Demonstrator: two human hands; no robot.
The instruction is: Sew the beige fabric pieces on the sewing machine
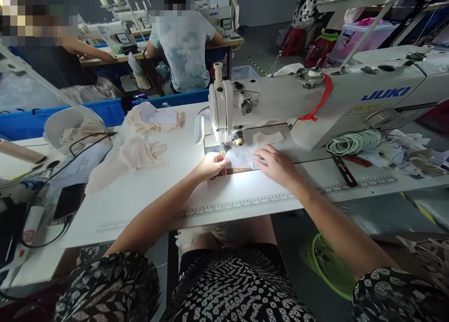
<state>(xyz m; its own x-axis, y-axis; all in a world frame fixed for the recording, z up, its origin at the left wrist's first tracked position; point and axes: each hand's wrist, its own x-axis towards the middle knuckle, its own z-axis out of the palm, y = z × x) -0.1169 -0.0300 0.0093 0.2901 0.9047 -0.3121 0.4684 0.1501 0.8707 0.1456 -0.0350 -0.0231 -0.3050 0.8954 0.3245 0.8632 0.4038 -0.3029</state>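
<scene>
A small piece of thin white fabric (240, 157) lies under the lit needle area of a white sewing machine (273, 97). My left hand (212, 165) pinches the fabric's left edge between thumb and fingers, just in front of the presser foot (223, 148). At the fabric's right edge, the fingers of my right hand (275, 163) are bent and closed on it. Behind my right hand a beige fabric piece (268, 138) rests on the machine bed.
Beige fabric pieces (133, 156) lie on the left of the table, near a black phone (69, 201). To the right are a coil of pale green cord (354, 142) and fabric scraps (403, 153). A green basket (328, 266) stands below. Two people sit at machines ahead.
</scene>
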